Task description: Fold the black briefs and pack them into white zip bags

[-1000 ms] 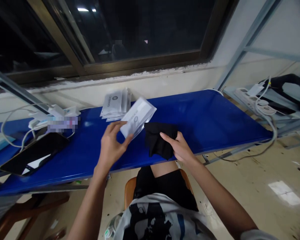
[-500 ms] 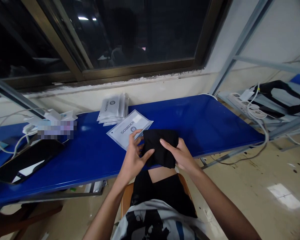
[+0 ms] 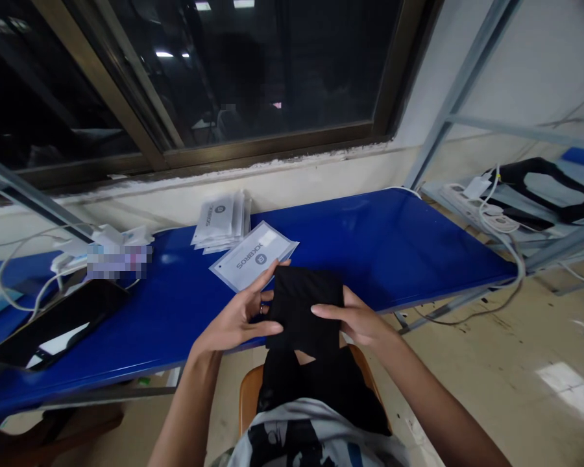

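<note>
Grey printed T-shirt (image 3: 285, 444) (black shorts (image 3: 324, 389) below)

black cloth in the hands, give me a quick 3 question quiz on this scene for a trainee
1. What do the left hand and right hand both touch: a) a phone, b) the black cloth, c) a power strip?
2. True or false: the stack of white packets sits on the floor.
3. Which is nearer the window, that stack or the lone packet?

Key: 1 b; 2 false; 3 the stack
</note>
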A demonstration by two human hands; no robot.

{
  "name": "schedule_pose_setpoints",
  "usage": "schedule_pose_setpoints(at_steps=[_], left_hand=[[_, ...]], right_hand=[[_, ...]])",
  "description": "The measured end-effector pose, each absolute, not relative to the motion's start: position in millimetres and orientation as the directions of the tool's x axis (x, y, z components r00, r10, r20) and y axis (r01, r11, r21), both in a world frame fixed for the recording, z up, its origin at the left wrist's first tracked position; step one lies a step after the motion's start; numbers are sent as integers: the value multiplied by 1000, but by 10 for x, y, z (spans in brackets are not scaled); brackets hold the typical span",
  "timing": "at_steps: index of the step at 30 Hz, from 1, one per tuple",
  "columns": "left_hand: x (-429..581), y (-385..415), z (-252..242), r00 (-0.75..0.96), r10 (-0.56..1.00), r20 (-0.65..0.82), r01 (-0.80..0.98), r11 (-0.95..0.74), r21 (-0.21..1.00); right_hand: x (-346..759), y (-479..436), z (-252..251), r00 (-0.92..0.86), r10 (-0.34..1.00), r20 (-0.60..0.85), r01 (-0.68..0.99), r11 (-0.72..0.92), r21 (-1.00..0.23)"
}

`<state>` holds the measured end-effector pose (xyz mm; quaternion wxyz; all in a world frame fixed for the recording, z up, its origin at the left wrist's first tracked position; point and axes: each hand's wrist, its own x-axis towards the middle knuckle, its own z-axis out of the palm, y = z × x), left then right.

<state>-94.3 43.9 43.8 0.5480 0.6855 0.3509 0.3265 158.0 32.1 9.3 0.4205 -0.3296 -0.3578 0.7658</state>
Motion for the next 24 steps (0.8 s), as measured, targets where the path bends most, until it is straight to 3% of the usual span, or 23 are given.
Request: schedule_pose_setpoints(at_steps=[2,3,5,7,9,11,14,17,24], left_hand=[[-993,519,402,413,899,146,226,-256,940],[-994,563,374,305,932,194,360,-302,883],[-950,652,312,135,949,285,704,-294,646],[-867,727,266,118,952,281,926,-208,315],[-778,775,249,128,973,192,987,-143,68],[-705,787,255,118,982,149,992,-111,-55],[-640,738,272,182,964,195,980,-161,-121],[-622,629,270,222,938,266,974,-199,-112],[-669,400,268,229,744,627,966,-252,-54]], right_hand=[[1613,317,96,-346,883,-317,-431,-450,-783],[1624,322,95,-290,884,-367,-446,-464,-765],[1636,338,92,-180,880,-439,-485,-468,-739],[1633,357,93,-118,868,-482,-522,-468,-713],[1621,375,98,-115,853,-509,-527,-487,-696],[1598,397,106,-138,859,-492,-508,-488,-710],[1531,452,130,-200,892,-406,-486,-450,-750],[1432,524,170,-273,909,-316,-468,-412,-782],[1399,538,274,-250,955,-158,-194,-209,-958]])
